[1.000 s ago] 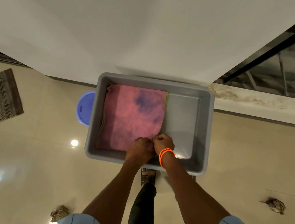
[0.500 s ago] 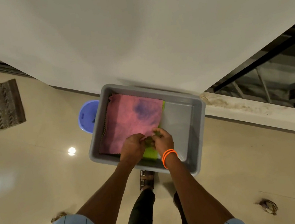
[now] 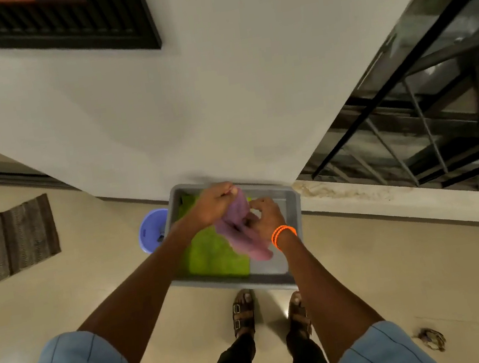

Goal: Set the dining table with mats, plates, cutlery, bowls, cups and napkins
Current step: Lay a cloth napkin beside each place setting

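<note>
Left hand (image 3: 215,204) pinching the top of the pink cloth (image 3: 243,227), right hand (image 3: 265,217) gripping its middle, above the gray tub (image 3: 292,204). Green cloth (image 3: 214,254) lying inside. Hanging end could snag the rim or slip from a weak pinch.

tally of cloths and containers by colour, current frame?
Pink cloth, held by left hand and right hand: 1
Green cloth, lying in the tub: 1
Grey tub: 1
Blue bucket, beside the tub: 1
Total: 4
</note>
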